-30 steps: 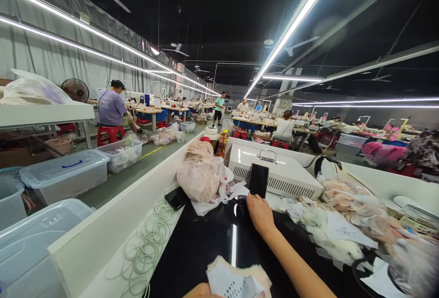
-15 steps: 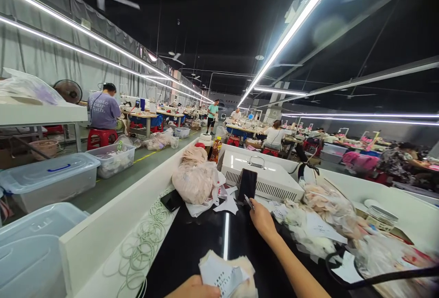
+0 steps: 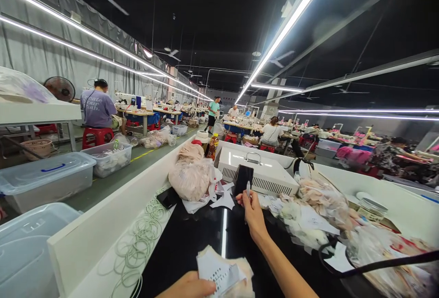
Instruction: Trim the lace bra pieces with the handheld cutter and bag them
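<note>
While the right hand pinches a small pale pen-like tool upright over the black tabletop, just before a dark phone leaning on a white metal box, the left hand grips a stack of printed paper slips at the near edge. Marking a slip looks like the step in hand, and that would call for bringing tool and paper together. Bagged fabric, loose elastic rings and a black cable crowd the sides.
</note>
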